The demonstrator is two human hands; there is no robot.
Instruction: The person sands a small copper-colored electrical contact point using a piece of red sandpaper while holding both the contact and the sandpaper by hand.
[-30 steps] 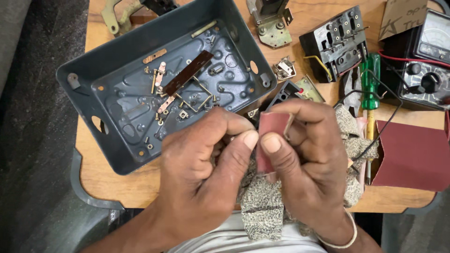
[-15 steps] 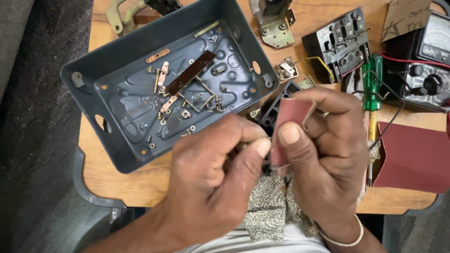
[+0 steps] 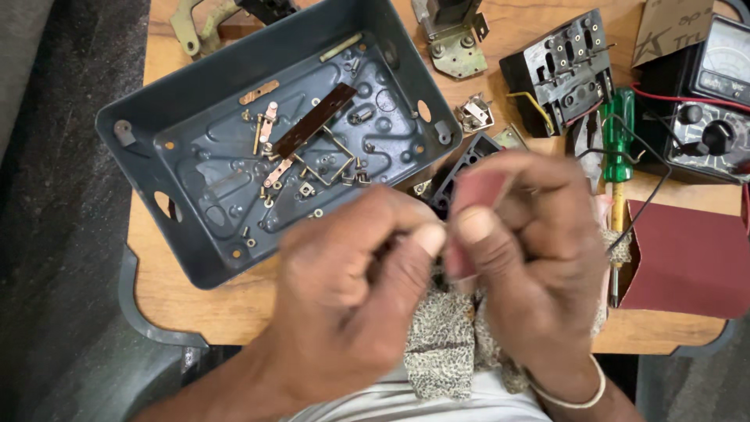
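My right hand (image 3: 531, 258) pinches a small folded piece of reddish-brown sandpaper (image 3: 476, 195) between thumb and fingers. My left hand (image 3: 351, 289) is pressed against it, thumb and fingers closed on a small part that is hidden between the fingertips. Both hands are blurred and held just above the table's front edge, over a speckled grey cloth (image 3: 441, 344) on my lap.
A grey metal box (image 3: 211, 258) holding loose screws and copper strips lies at left. A black terminal block (image 3: 562, 66), a green screwdriver (image 3: 621, 141), a multimeter (image 3: 715, 94) and a large sandpaper sheet (image 3: 687, 258) lie at right. Metal brackets (image 3: 453, 39) sit at the back.
Both hands have shifted slightly toward the right and up while rubbing together; the sandpaper piece sits higher in my right hand. The things on the table have not moved.
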